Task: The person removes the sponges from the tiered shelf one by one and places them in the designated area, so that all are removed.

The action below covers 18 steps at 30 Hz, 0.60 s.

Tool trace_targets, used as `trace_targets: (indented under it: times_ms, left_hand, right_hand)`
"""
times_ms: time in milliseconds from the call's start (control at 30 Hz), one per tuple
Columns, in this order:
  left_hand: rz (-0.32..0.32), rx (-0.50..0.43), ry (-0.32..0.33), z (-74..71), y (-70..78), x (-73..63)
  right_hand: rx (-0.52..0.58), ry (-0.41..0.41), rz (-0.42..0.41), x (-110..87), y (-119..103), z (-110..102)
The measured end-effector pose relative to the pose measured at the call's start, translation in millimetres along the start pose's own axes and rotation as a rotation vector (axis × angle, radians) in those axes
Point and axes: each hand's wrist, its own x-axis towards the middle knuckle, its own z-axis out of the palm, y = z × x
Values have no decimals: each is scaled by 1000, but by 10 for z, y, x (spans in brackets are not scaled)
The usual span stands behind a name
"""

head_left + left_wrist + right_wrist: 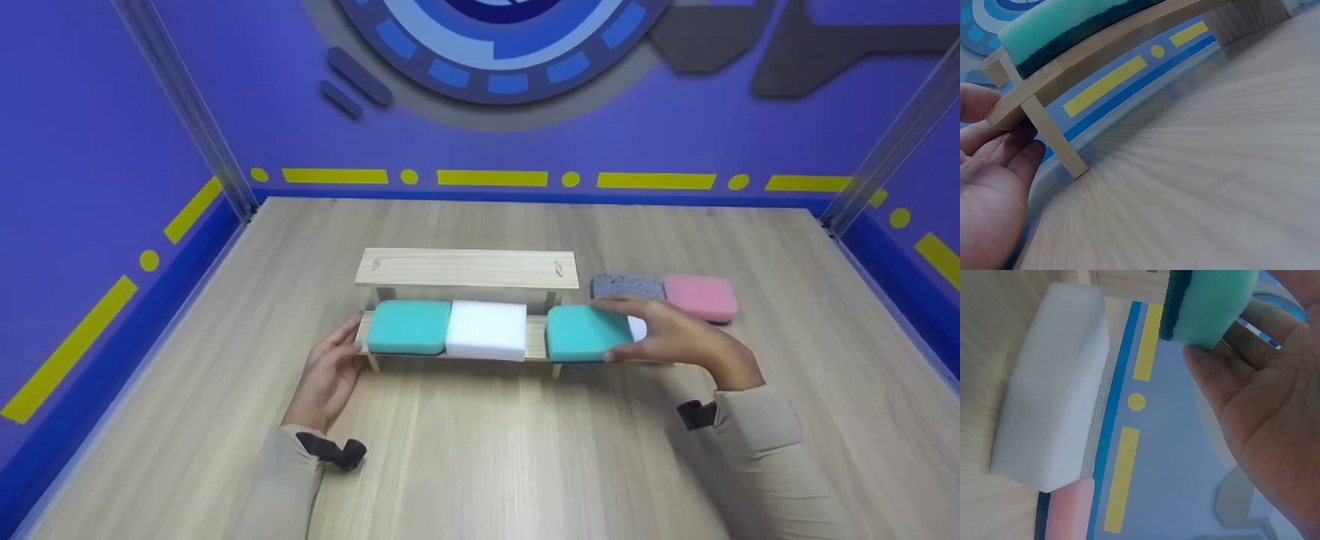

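A wooden two-step rack [466, 268] stands on the table. My left hand [330, 371] grips the left end of its lower step; in the left wrist view, fingers [1016, 143] lie under the board's end. On that step, a green scouring sponge [409, 327] and a white sponge [487, 330] sit side by side. My right hand [667, 334] holds another green scouring sponge [585, 332] at the step's right end, with a gap to the white one. The right wrist view shows this sponge [1207, 309] between thumb and fingers, dark scouring side facing left.
Right of the rack, a speckled grey sponge [626, 285] and a pink sponge [701, 297] lie on the table. A second white sponge [1053, 388] lies near them, mostly hidden behind my right hand in the head view. Blue printed walls [480, 150] enclose the table.
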Motion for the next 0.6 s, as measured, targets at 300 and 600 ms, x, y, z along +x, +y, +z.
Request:
trace_targets:
  times_ms: [300, 600]
  left_hand:
    - [-7, -10, 10, 6, 4, 8]
    - [-5, -15, 13, -1, 3, -3]
  right_hand:
    - [-17, 28, -25, -82, 97, -85]
    - [-7, 57, 69, -223, 191, -195]
